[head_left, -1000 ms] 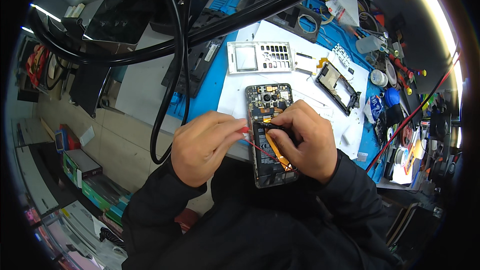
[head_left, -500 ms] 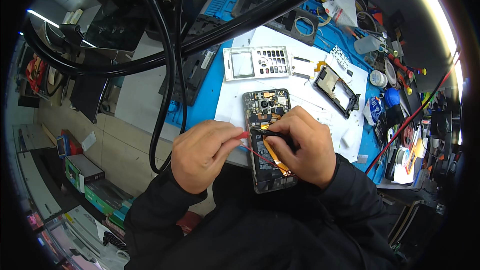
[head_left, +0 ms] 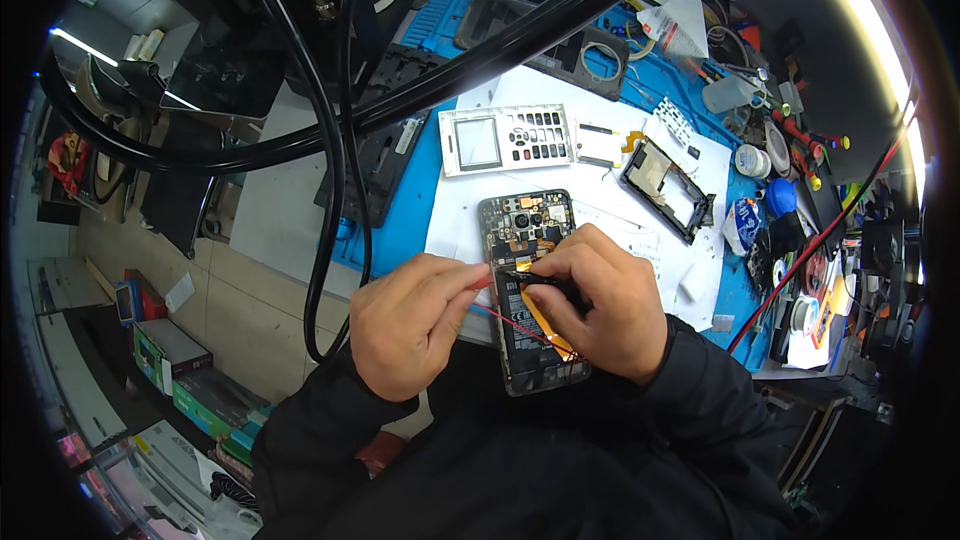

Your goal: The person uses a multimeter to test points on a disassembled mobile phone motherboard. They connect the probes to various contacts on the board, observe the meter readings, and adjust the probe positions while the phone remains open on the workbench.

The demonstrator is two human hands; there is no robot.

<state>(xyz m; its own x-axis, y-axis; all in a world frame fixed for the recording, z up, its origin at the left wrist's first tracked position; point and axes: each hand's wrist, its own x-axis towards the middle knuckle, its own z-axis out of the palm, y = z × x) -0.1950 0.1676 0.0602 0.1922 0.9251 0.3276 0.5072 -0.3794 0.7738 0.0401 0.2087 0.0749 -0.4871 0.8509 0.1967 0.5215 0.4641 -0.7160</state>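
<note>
An opened smartphone (head_left: 525, 212) lies upright in the picture on white paper, its circuit board, battery and orange flex cable exposed. My left hand (head_left: 410, 325), at its left edge, is closed on a red probe (head_left: 482, 281) with a red wire. My right hand (head_left: 610, 305), over the phone's right side, pinches a black probe (head_left: 515, 275) whose end reaches the area just above the battery; whether it touches cannot be seen. Beyond the phone lie a silver keypad handset housing (head_left: 475, 145) and a dark empty frame (head_left: 680, 210).
Thick black cables (head_left: 340, 160) cross above and left of the work. A blue mat (head_left: 352, 252) lies under the paper (head_left: 450, 230). Tools, tape rolls, a bottle (head_left: 725, 92) and a blue round container (head_left: 781, 198) crowd the right side. Boxes (head_left: 180, 350) stand on the floor at left.
The bench, phone and hands have all shifted downward in the picture, as the viewpoint moves. Both hands keep their grips on the probes beside the phone.
</note>
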